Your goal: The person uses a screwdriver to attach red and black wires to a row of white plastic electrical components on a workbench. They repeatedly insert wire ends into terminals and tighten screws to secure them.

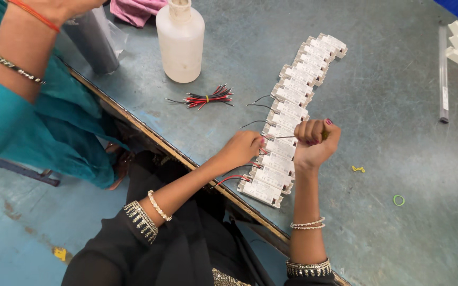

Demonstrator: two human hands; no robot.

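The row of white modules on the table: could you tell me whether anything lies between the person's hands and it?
Nothing visible does. The left hand rests directly on the row of white modules, and the right hand, fisted around a thin tool, hangs just above it. The wire bundle and plastic bottle lie off to the side.

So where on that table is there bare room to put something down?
Bare patches: between the white bottle and the row of white boxes, and right of the row, past the green ring. It is crowded where the left hand and right hand meet.

Matt white plastic driver cases [292, 114]
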